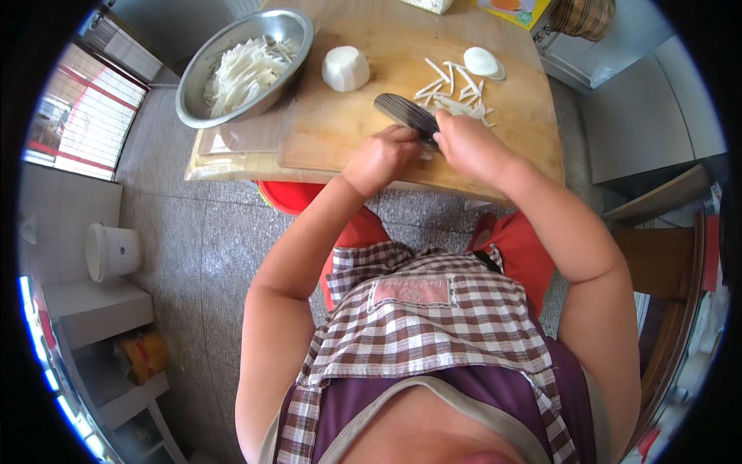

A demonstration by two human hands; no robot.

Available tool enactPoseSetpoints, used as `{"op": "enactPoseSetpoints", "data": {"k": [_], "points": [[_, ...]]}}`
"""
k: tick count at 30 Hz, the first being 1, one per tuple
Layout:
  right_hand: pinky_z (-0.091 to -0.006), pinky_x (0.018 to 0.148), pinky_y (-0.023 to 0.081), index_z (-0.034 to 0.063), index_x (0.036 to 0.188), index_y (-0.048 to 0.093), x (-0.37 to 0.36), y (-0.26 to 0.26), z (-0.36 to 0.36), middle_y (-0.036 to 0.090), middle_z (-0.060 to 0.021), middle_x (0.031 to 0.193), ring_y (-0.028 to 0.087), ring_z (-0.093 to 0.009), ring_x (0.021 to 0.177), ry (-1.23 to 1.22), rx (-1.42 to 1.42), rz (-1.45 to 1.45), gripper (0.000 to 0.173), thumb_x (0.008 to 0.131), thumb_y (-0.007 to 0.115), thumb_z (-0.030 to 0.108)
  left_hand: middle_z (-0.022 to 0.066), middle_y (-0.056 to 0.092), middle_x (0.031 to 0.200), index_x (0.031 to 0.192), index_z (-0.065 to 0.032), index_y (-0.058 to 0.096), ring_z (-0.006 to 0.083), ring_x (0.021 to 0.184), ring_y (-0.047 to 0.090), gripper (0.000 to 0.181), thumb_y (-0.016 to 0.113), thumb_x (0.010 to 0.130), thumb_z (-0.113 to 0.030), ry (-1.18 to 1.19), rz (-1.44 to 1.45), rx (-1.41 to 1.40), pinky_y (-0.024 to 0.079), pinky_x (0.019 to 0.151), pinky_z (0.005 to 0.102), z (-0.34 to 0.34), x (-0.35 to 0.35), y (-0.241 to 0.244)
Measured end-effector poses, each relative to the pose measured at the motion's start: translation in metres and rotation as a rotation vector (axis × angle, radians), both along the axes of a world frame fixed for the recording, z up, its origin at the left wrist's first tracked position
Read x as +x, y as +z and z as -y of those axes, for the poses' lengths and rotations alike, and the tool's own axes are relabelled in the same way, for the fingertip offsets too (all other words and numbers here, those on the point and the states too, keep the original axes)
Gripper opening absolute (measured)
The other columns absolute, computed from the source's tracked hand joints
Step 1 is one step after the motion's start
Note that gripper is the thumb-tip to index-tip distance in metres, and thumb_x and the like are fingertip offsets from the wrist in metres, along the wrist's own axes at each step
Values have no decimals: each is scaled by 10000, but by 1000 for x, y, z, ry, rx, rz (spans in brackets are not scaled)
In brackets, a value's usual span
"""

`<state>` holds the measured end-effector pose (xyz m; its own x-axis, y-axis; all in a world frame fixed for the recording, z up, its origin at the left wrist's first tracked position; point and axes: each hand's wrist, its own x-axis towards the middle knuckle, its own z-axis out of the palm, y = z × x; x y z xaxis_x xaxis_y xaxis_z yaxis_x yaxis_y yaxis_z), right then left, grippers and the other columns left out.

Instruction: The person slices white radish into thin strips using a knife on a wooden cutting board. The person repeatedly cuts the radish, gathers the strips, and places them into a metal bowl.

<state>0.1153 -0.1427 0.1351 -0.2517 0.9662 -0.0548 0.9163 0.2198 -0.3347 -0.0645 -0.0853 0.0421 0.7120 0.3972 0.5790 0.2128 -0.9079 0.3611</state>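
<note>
My right hand (472, 145) is closed round the handle of a dark-bladed kitchen knife (403, 111), its blade slanting up to the left over the wooden cutting board (324, 136). Against the blade's lower side rests my left hand (385, 158), fingers curled down at the board; what lies under them is mostly hidden. White vegetable strips (458, 104) are scattered beyond my right hand, with thin round white slices (482, 62) behind them. A peeled white vegetable chunk (346, 68) stands farther left on the board. At the far left, a steel bowl (191, 107) holds a heap of white shreds (246, 75).
A red tub (290, 196) is partly under the table's near edge (232, 173). On the floor side at left stands a white bucket (114, 252). A yellow printed package (516, 10) lies at the table's far right, near a white container (428, 4).
</note>
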Motion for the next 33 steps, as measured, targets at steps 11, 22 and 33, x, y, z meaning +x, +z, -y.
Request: {"op": "enactPoseSetpoints", "data": {"k": [11, 22, 33], "points": [[-494, 667, 450, -53, 918, 467, 18, 17, 8, 587, -297, 793, 572, -472, 790, 69, -16, -113, 215, 900, 561, 139, 48, 629, 1010, 856, -71, 665, 239, 944, 608, 126, 617, 758, -133, 32, -32, 103, 531, 765, 326, 5, -4, 0], [-501, 650, 474, -47, 919, 481, 3, -12, -2, 614, -270, 744, 602, -454, 746, -26, 174, -151, 195, 895, 555, 131, 38, 615, 948, 830, -111, 667, 239, 915, 596, 121, 643, 711, -104, 94, -66, 80, 526, 749, 332, 8, -3, 0], [-486, 672, 471, -48, 918, 488, 10, 4, 7, 603, -285, 790, 602, -448, 788, 31, -9, -78, 197, 889, 567, 130, 48, 606, 903, 793, -99, 631, 244, 869, 599, 74, 631, 720, -93, 71, -78, 95, 523, 717, 333, 5, -3, 2]]}}
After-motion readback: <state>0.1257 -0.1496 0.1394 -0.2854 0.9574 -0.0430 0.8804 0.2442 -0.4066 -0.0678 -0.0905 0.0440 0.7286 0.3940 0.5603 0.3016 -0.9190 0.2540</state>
